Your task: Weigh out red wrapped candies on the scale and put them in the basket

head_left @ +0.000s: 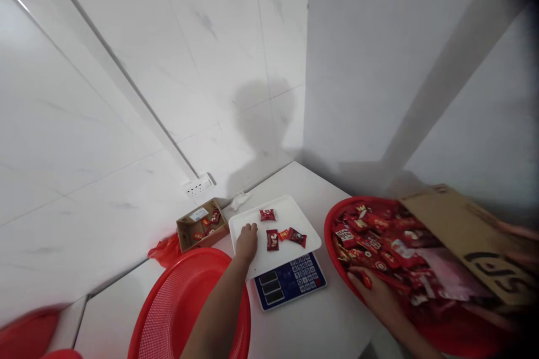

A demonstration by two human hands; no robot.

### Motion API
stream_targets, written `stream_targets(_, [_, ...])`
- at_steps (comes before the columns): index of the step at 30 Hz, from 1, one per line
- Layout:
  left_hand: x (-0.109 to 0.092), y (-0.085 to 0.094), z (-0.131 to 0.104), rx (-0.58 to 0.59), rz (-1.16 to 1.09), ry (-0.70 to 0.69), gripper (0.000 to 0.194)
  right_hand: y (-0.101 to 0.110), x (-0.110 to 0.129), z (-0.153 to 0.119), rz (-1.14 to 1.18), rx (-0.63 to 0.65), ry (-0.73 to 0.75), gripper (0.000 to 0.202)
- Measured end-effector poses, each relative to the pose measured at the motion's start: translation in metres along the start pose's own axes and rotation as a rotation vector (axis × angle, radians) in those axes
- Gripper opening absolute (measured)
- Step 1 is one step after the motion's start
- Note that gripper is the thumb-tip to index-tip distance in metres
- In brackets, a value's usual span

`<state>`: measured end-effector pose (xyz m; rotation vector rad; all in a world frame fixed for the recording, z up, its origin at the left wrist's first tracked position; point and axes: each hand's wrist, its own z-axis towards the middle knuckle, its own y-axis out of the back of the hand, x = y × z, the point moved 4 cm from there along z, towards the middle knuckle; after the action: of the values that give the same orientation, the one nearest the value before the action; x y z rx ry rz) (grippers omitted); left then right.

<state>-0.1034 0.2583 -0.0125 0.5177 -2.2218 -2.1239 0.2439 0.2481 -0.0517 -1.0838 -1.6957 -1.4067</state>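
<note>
My left hand (247,241) rests at the left side of the white tray (269,261) on a digital scale (290,281). Its fingers are curled down, and what they hold, if anything, is hidden. Several red wrapped sweets, among them one sweet (272,240) near my fingers, lie spread on that tray. At the near rim of a red basin (330,230) full of sweets, my right hand (374,294) pinches a small red wrapped sweet (367,280).
Another person's hand (520,241) is on a cardboard box (458,230) tilted over the basin. A red perforated basket (155,303) stands under my left forearm. Behind it are a small carton (185,241) with some sweets and a red plastic bag (165,251). Walls meet behind the table.
</note>
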Motion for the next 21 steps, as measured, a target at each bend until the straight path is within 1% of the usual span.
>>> stream_targets(2, [0.004,0.010,-0.010,-0.030,-0.006,0.061,0.024,-0.001,-0.001,0.000,0.001,0.016,0.002,0.030])
stream_targets(4, [0.013,0.024,-0.029,-0.071,-0.017,0.127,0.024,0.000,0.001,0.000,0.004,0.027,0.008,0.031])
stream_targets(6, [0.028,0.039,-0.059,-0.112,-0.029,0.184,0.024,0.000,0.003,-0.001,0.007,0.028,0.010,0.031])
stream_targets(8, [0.047,0.051,-0.095,-0.145,-0.032,0.246,0.027,0.001,0.004,-0.003,0.008,0.024,0.009,0.029])
stream_targets(9, [0.058,0.054,-0.114,-0.158,-0.030,0.288,0.029,0.001,0.005,-0.003,0.009,0.024,0.011,0.029])
stream_targets(11, [0.074,0.056,-0.145,-0.165,-0.015,0.340,0.033,0.001,0.006,-0.003,0.007,0.029,0.022,0.028])
stream_targets(13, [0.081,0.052,-0.162,-0.197,0.015,0.358,0.036,0.001,0.007,-0.003,0.004,0.039,0.032,0.029])
stream_targets(14, [0.079,0.048,-0.164,-0.222,0.023,0.351,0.039,0.002,0.007,-0.003,0.002,0.045,0.032,0.030])
stream_targets(16, [0.063,0.036,-0.154,-0.258,-0.005,0.310,0.044,0.002,0.007,-0.002,-0.001,0.057,0.021,0.031])
stream_targets(18, [0.032,0.019,-0.129,-0.232,-0.101,0.240,0.046,0.002,0.008,-0.002,-0.006,0.064,0.009,0.033])
stream_targets(20, [-0.005,0.002,-0.099,-0.183,-0.211,0.178,0.051,0.003,0.008,-0.002,-0.012,0.059,0.005,0.034])
stream_targets(21, [-0.024,-0.006,-0.084,-0.154,-0.244,0.169,0.055,0.002,0.008,-0.002,-0.012,0.056,0.008,0.034])
